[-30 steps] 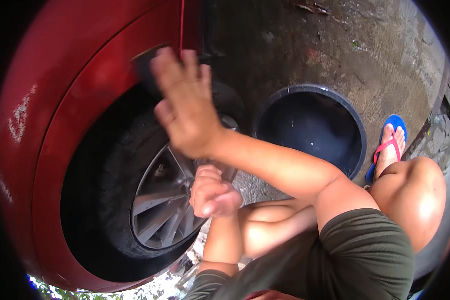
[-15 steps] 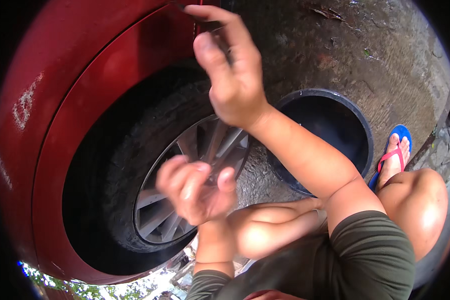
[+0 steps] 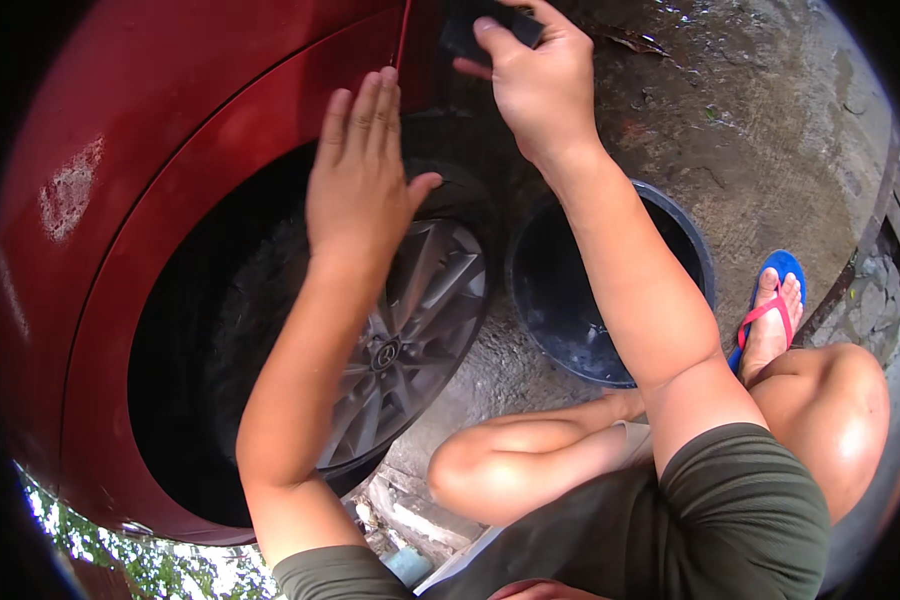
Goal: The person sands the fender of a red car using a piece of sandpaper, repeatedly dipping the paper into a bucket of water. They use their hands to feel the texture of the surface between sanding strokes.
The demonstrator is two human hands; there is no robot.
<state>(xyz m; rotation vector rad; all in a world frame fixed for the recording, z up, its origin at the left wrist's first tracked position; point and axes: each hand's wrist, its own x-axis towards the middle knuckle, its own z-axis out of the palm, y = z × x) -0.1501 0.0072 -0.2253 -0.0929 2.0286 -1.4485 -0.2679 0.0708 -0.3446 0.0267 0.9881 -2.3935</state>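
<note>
A dark, flat, block-shaped piece (image 3: 465, 32) is gripped in my right hand (image 3: 548, 85), at the top of the view beside the red car body; its exact kind cannot be made out. The thumb presses on its near side. My left hand (image 3: 358, 205) is stretched flat, fingers together and thumb apart, with its fingertips at the red car panel (image 3: 300, 75) above the wheel arch. Whether the palm touches the panel or tyre I cannot tell. Below that hand is the car's grey alloy wheel (image 3: 425, 290), partly hidden by my left forearm.
A black round bucket (image 3: 560, 335) stands on the wet concrete (image 3: 740, 150), partly behind my right forearm. A whitish scuffed patch (image 3: 70, 190) marks the red bodywork. My foot in a blue sandal (image 3: 785, 262) with red straps is at the right. Rubble lies below the wheel.
My left hand has moved up and away from me to the panel, its curled fingers now straight. My right hand has shifted right, away from the car, with the dark block now plainly visible.
</note>
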